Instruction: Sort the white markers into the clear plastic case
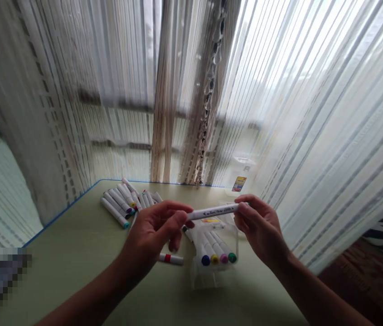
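I hold a white marker (213, 211) level above the table, one end in each hand. My left hand (157, 235) pinches its left end between thumb and fingers. My right hand (259, 226) grips its right end. Right below it stands a clear plastic case (211, 271) with several markers inside, their coloured caps facing me. A loose marker with a red band (171, 259) lies on the table under my left hand. A pile of several white markers (126, 201) lies at the far left of the pale green table (82, 253).
Sheer striped curtains (296, 113) hang close behind and to the right of the table. A small clear container with a yellow label (240, 179) stands at the far edge. The table's blue-edged left side (62, 213) runs diagonally.
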Action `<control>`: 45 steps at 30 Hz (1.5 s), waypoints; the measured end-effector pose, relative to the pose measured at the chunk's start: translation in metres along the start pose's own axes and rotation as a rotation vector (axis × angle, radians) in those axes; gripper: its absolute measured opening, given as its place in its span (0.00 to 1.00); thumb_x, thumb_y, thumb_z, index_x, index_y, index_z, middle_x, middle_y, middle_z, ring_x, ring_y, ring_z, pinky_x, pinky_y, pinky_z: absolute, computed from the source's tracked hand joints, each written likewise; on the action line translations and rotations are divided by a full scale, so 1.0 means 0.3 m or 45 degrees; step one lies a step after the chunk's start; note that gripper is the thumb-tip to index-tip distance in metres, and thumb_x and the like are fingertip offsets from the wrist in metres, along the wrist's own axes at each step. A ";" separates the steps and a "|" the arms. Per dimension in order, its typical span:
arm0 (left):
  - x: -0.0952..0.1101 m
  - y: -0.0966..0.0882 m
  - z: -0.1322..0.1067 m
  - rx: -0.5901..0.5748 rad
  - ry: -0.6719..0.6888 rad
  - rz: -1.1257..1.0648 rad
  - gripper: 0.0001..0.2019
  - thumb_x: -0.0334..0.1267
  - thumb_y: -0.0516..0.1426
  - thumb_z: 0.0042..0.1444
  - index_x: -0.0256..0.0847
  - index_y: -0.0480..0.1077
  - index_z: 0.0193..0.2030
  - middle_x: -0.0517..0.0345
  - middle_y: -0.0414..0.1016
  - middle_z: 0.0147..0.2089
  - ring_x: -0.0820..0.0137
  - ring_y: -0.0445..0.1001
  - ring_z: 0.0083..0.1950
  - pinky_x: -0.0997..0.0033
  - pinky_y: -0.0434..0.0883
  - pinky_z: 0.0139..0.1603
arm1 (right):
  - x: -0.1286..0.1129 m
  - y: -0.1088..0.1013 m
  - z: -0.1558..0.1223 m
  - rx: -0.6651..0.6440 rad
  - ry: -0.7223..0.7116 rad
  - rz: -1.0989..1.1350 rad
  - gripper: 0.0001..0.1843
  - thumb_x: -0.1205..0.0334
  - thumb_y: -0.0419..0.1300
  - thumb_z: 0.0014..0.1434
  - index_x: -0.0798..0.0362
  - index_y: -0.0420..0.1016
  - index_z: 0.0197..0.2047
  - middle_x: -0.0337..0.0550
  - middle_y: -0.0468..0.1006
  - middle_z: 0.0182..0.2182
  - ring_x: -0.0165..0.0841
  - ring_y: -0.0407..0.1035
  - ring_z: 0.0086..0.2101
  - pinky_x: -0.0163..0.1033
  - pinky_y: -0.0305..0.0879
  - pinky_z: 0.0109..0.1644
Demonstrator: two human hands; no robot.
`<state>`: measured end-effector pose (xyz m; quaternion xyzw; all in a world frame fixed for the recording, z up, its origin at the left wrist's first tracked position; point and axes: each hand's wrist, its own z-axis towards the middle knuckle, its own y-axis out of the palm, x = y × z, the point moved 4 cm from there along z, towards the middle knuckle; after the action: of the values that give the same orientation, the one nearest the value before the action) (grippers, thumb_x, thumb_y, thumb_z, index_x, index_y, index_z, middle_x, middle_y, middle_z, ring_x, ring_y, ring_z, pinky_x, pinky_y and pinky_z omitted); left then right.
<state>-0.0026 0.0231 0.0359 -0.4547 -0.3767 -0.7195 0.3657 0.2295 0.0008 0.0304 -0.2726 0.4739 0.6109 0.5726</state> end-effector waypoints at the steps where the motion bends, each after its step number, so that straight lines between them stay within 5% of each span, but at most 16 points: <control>1: -0.006 -0.009 0.009 0.058 -0.017 0.060 0.11 0.43 0.66 0.56 0.37 0.80 0.39 0.52 0.80 0.30 0.76 0.68 0.20 0.77 0.66 0.21 | -0.010 0.002 -0.007 -0.005 -0.061 -0.038 0.08 0.59 0.71 0.55 0.52 0.80 0.35 0.33 0.66 0.20 0.23 0.52 0.18 0.31 0.46 0.20; 5: -0.030 -0.026 0.031 0.197 -0.084 0.172 0.11 0.41 0.67 0.52 0.36 0.79 0.39 0.57 0.78 0.26 0.77 0.65 0.19 0.78 0.63 0.20 | -0.057 0.031 -0.052 -0.080 -0.291 -0.296 0.07 0.61 0.71 0.56 0.53 0.78 0.35 0.35 0.69 0.21 0.26 0.58 0.20 0.32 0.50 0.20; 9: -0.065 -0.025 0.038 0.181 -0.130 0.167 0.13 0.43 0.65 0.54 0.36 0.78 0.41 0.64 0.68 0.17 0.75 0.64 0.18 0.77 0.61 0.20 | -0.093 0.073 -0.097 -0.224 -0.508 -0.497 0.08 0.65 0.70 0.57 0.53 0.79 0.41 0.37 0.72 0.24 0.27 0.62 0.21 0.34 0.57 0.23; 15: -0.102 -0.020 0.041 0.136 -0.199 0.130 0.15 0.44 0.66 0.54 0.36 0.77 0.43 0.62 0.69 0.20 0.74 0.63 0.21 0.77 0.62 0.21 | -0.141 0.101 -0.119 -0.347 -0.791 -0.639 0.10 0.68 0.70 0.56 0.55 0.81 0.43 0.36 0.73 0.24 0.26 0.63 0.21 0.34 0.61 0.26; 45: -0.052 -0.042 0.046 0.234 -0.167 0.108 0.12 0.42 0.66 0.50 0.36 0.77 0.38 0.61 0.70 0.22 0.74 0.65 0.20 0.76 0.63 0.20 | -0.115 0.087 -0.116 -0.322 -0.730 -0.695 0.09 0.66 0.68 0.58 0.54 0.79 0.43 0.39 0.76 0.26 0.27 0.65 0.21 0.34 0.63 0.25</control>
<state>-0.0035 0.0437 0.0231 -0.4808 -0.4447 -0.6345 0.4106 0.2040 -0.0427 0.0536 -0.2751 0.1267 0.5414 0.7843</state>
